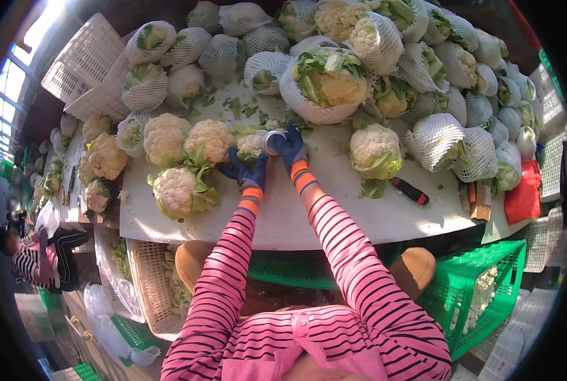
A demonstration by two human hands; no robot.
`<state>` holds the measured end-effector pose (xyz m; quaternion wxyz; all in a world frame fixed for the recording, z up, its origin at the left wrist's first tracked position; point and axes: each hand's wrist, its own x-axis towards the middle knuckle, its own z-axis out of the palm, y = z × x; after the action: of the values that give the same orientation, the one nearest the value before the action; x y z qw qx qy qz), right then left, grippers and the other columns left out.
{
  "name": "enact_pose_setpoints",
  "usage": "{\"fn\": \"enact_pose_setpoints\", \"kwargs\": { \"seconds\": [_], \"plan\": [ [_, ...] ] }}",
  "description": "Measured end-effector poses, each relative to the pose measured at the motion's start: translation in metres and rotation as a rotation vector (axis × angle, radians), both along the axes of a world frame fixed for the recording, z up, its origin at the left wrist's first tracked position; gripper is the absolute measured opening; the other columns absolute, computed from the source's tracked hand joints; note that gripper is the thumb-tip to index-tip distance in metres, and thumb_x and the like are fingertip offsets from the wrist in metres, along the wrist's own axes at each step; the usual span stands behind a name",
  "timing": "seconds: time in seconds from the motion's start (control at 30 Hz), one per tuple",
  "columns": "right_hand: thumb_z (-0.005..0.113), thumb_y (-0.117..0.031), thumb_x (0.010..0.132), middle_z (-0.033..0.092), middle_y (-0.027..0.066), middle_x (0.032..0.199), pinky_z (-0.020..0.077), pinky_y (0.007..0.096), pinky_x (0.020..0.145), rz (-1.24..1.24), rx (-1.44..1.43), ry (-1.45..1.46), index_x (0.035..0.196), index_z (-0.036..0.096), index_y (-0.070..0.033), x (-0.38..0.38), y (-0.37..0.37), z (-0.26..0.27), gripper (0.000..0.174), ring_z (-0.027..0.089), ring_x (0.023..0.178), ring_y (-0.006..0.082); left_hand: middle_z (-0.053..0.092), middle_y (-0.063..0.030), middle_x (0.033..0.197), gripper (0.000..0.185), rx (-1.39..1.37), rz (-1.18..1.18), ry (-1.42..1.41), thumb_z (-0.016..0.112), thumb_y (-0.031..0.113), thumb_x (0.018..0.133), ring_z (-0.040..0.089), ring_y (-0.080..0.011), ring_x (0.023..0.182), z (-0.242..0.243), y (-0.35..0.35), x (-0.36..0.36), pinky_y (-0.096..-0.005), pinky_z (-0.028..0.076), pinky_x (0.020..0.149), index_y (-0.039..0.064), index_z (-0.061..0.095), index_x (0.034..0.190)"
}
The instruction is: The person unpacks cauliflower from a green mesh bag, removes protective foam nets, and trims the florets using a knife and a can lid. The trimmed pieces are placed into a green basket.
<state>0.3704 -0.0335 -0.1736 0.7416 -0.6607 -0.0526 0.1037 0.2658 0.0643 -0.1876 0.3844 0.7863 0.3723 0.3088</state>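
Both hands wear blue gloves with orange cuffs. My right hand [291, 146] is closed around a small round metallic-rimmed container [273, 142], its open-looking end towards the camera. Beside it my left hand [246, 170] is spread, fingers apart, just below a small cauliflower [252, 144]; whether it touches the head I cannot tell. More bare cauliflowers stand to the left, among them one cauliflower [209, 141] and a leafy cauliflower [177, 191] nearer the table edge. Right of the hands sits another cauliflower [375, 148], with a black and red handled tool [410, 191] below it.
Foam-netted cauliflowers [328, 85] are heaped along the back and right of the white table [283, 224]. Plastic crates stand around: a white crate [86, 57] at back left, a beige crate [145, 281] and a green crate [473, 271] below. Another person [40, 252] is at far left.
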Motion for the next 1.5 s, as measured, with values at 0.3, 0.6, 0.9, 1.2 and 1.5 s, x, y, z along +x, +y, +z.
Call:
{"fn": "enact_pose_setpoints", "kwargs": {
  "seconds": [0.3,0.6,0.9,1.2,1.5],
  "plan": [
    [0.065,-0.035,0.090,0.070,0.0134,0.096,0.0518,0.0351,0.081,-0.044,-0.612,-0.282,0.107,0.067,-0.003,-0.028,-0.364,0.125,0.037,0.066,0.086,0.0210,0.032,-0.0282,0.149,0.076,0.314,-0.240,-0.127,0.078,0.028,0.077,0.031,-0.0436,0.139,0.057,-0.092,-0.029,-0.0505,0.029,0.112,0.011,0.046,0.144],
    [0.068,-0.039,0.087,0.068,0.0115,0.080,0.0490,0.0348,0.056,-0.506,-0.732,0.374,0.103,0.071,-0.004,0.018,-0.543,0.003,0.039,0.062,0.066,0.0193,0.050,-0.0144,0.141,0.066,0.758,-1.106,0.252,0.068,0.052,0.082,0.043,-0.0384,0.132,0.170,-0.243,0.136,-0.0545,0.037,0.108,0.015,0.054,0.134],
    [0.065,-0.038,0.088,0.069,0.0181,0.111,0.0508,0.0462,0.089,-0.659,-1.037,-0.077,0.119,0.062,-0.012,0.002,-0.553,0.033,0.041,0.065,0.105,0.0368,0.042,-0.0190,0.143,0.101,0.770,-1.037,0.278,0.088,0.055,0.055,0.039,-0.0406,0.131,0.136,-0.229,0.116,-0.0512,0.038,0.109,0.016,0.047,0.139],
    [0.062,-0.030,0.087,0.067,0.0165,0.121,0.0487,0.0398,0.099,-0.250,-1.898,0.259,0.111,0.071,-0.008,0.050,-0.565,0.085,0.034,0.061,0.117,0.0332,0.050,-0.0113,0.121,0.084,-0.517,-0.569,0.028,0.086,0.037,0.070,0.050,-0.0251,0.117,0.094,-0.097,-0.004,-0.0412,0.043,0.101,0.003,0.039,0.131],
    [0.061,-0.022,0.083,0.064,0.0243,0.122,0.0503,0.0480,0.096,-0.133,-1.834,0.237,0.128,0.055,-0.006,0.031,-0.563,0.124,0.047,0.061,0.115,0.0416,0.059,-0.0186,0.128,0.084,-0.505,-0.451,0.065,0.080,0.046,0.077,0.060,-0.0268,0.112,0.088,-0.075,0.033,-0.0368,0.048,0.095,-0.002,0.047,0.138]
  ]
}}
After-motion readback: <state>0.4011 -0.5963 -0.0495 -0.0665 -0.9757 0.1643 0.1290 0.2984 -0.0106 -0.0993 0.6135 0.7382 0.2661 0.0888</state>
